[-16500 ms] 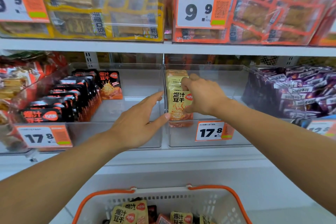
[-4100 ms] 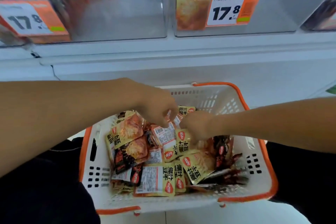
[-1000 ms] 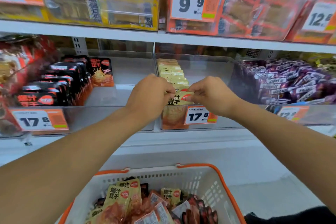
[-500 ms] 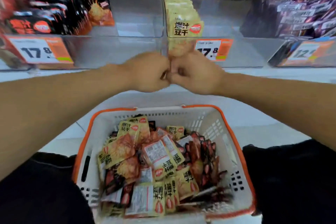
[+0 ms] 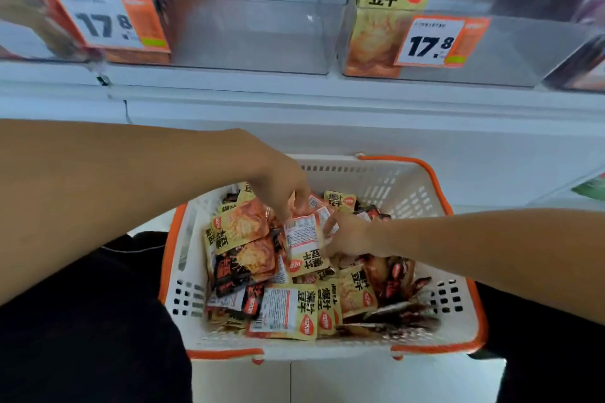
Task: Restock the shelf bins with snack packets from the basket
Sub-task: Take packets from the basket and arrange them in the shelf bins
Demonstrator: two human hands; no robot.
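The basket (image 5: 406,186) was white with an orange rim. Inside it lay yellow packets (image 5: 296,307) with black lettering and red logos, and black-and-orange packets (image 5: 235,267). Above the basket, white price tags (image 5: 429,41) with orange borders bore black numerals.

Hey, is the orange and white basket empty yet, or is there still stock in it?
Still stocked. The basket holds a loose pile of yellow and dark snack packets covering its floor.
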